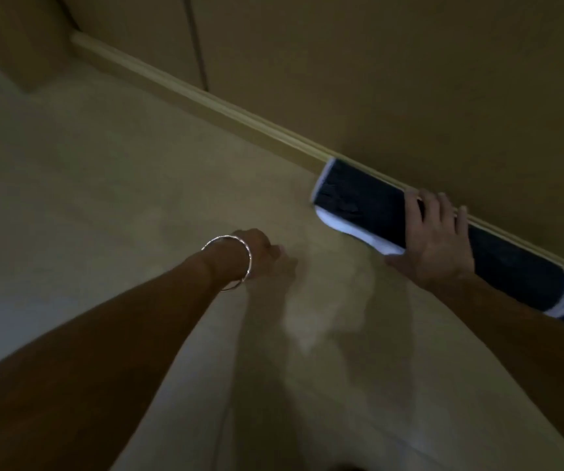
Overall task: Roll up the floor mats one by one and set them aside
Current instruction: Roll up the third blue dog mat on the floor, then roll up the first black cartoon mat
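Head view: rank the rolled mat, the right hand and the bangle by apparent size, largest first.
1. rolled mat, largest even though the frame edge cuts it off
2. right hand
3. bangle, plainly the smallest

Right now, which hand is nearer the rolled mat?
Right. The right hand is on the rolled mat by the baseboard; the left hand is apart, over the floor.
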